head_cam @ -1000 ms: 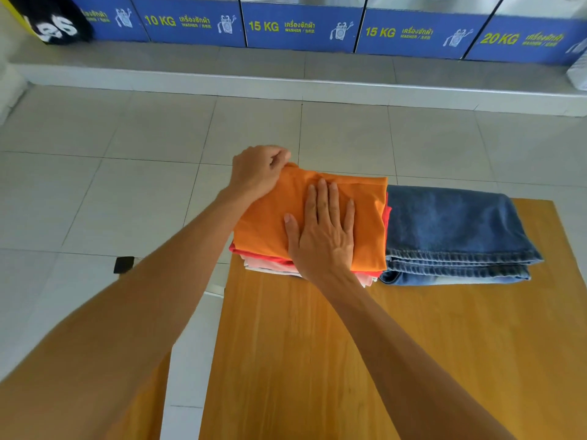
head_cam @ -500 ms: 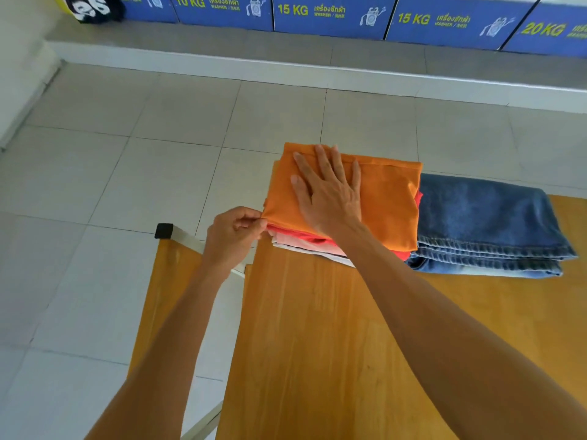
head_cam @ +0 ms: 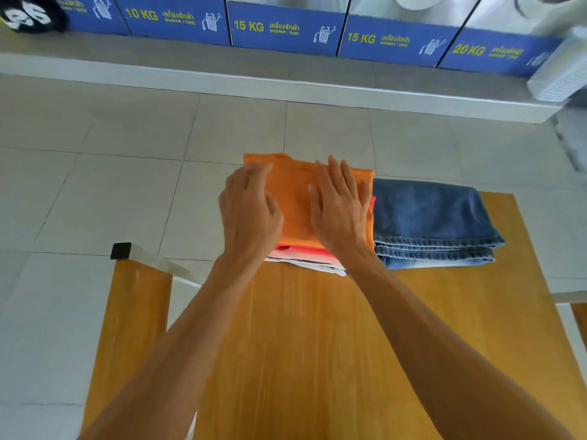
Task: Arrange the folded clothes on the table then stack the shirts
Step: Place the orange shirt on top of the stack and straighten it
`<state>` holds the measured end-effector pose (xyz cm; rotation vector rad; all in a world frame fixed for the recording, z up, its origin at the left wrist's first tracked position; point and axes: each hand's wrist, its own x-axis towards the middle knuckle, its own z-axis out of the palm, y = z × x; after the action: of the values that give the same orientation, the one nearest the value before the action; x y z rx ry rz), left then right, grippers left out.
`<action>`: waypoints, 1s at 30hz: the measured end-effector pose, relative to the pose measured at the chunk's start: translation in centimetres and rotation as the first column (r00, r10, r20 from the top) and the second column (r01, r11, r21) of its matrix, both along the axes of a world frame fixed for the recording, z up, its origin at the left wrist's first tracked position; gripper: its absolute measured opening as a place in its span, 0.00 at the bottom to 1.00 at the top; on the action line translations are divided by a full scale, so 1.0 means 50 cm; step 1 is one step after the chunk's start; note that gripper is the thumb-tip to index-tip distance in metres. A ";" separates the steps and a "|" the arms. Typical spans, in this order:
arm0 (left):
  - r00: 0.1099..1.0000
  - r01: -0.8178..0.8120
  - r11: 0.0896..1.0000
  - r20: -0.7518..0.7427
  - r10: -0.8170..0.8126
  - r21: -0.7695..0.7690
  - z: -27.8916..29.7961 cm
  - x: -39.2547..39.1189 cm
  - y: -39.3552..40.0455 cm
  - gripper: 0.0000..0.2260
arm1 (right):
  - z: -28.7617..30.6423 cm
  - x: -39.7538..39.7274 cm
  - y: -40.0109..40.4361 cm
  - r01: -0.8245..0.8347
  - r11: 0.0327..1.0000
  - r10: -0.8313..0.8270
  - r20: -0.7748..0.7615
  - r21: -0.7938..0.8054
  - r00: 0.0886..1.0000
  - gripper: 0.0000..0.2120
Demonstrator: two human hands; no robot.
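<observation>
A stack of folded shirts lies at the far left end of the wooden table [head_cam: 317,344]. An orange shirt [head_cam: 292,192] is on top; red, pink and white layers [head_cam: 305,257] show beneath its near edge. My right hand [head_cam: 341,208] lies flat, fingers spread, on the orange shirt's right half. My left hand [head_cam: 251,211] rests on the stack's left side with fingers loosely curved, holding nothing. Folded blue jeans [head_cam: 428,217] lie right beside the stack, touching it.
A wooden bench [head_cam: 127,319] with a black-capped metal corner [head_cam: 120,250] stands left of the table. Tiled floor lies beyond. A row of blue-fronted washers [head_cam: 286,30] sits on a raised step at the back. A white basket [head_cam: 562,74] is at the far right.
My left hand has risen from pinching the stack's near left corner to resting on top of its left side. My right hand has stayed flat on the orange shirt.
</observation>
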<state>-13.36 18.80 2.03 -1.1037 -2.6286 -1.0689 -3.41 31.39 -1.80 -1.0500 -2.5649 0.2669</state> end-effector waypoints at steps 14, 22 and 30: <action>0.983 0.110 0.880 -0.082 -0.166 -0.462 -0.128 0.046 0.158 0.34 | 0.008 0.061 0.158 0.294 0.842 -0.387 -0.128 -0.452 0.913 0.22; 0.990 0.116 0.903 -0.023 -0.138 -0.414 -0.136 0.045 0.150 0.36 | 0.032 0.043 0.217 0.362 0.694 -0.526 -0.096 -0.622 0.845 0.19; 0.994 0.082 0.898 -0.036 -0.108 -0.432 -0.136 0.046 0.158 0.33 | 0.068 0.147 0.098 0.303 0.763 -0.358 0.017 -0.571 0.934 0.31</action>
<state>-11.08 26.70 -4.78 -1.3261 -2.8655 -0.4577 3.95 36.26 1.60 -1.6279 -2.1928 1.0032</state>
